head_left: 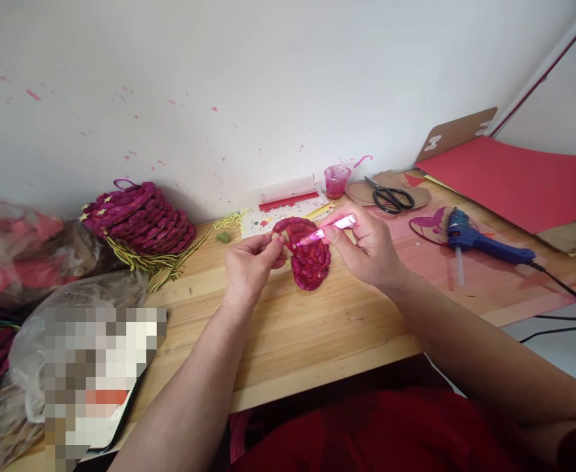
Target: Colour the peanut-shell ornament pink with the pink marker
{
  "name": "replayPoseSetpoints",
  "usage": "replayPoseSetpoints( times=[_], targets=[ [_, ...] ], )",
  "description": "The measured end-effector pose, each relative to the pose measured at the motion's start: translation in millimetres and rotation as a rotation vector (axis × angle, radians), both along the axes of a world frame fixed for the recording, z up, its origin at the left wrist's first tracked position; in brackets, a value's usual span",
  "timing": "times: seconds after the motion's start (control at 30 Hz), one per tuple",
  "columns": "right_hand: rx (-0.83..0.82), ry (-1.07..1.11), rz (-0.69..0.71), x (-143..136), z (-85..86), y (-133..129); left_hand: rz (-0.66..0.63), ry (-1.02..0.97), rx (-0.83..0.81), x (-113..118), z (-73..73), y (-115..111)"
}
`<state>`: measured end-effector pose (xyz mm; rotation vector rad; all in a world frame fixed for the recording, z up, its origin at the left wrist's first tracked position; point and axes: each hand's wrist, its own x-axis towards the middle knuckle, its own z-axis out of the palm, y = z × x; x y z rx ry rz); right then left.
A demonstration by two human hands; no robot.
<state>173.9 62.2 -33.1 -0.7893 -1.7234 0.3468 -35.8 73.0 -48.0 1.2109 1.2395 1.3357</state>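
Observation:
My left hand is closed, thumb and fingers pinching a small tan piece at the left edge of a dark-pink, bumpy ornament. The ornament has two rounded lobes and is close above or on the wooden table; I cannot tell which. In my right hand is a white pen-like tool, gripped like a pencil. Its pink tip points left and down, over the ornament's middle; whether it touches is unclear.
A stack of similar ornaments with yellow cords stands left. Behind are a pink-stained cup and a sticker sheet. Black scissors, a corded blue glue gun and red card lie right. Plastic bags crowd the left.

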Motion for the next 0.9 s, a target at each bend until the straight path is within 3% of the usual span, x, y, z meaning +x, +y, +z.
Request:
replayPoseSetpoints(
  times=[0.5,0.63,0.8,0.9],
  targets=[
    [-0.04,0.071,-0.001,-1.1,-0.9,0.8,0.007,-0.019,0.037,2.9,1.8,-1.0],
    [-0.096,0.095,0.056,-1.3,-2.4,2.3,0.007,-0.021,0.038,2.8,1.7,-1.3],
    [-0.076,0.115,-0.022,-1.2,-3.7,3.3,0.007,-0.031,0.051,4.2,2.9,-3.0],
    [-0.099,0.107,0.012,-1.7,-2.8,2.3,0.01,-0.03,0.047,5.6,5.1,-3.9]
  ],
)
